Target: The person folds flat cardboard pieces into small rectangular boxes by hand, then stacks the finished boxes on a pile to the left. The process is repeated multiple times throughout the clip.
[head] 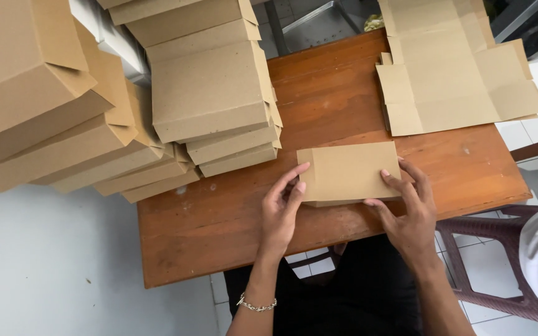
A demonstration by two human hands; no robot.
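Brown corrugated cardboard made up the small folded box (350, 172), which was seen lying flat near the front edge of the wooden table (231, 230), between the two hands. It was judged to be light and fairly stiff, with a dry surface unlikely to slip, though its thin walls would probably crease if squeezed hard; the short ends were judged the best places to take hold of it. The left hand (281, 208) was set against the box's left end, its fingers (294, 177) loosely curved and slightly apart, the tips touching the edge rather than gripping it. The right hand (409, 211) was placed at the right end, the fingers (393, 180) spread, with the thumb below along the near edge and the fingertips resting on the top face, so the box was steadied but not pinched tightly. A bracelet (256, 305) was worn on the left wrist. Stacks of finished boxes (213, 93) were piled to the left, and unfolded flat blanks (456, 74) lay at the table's far right corner
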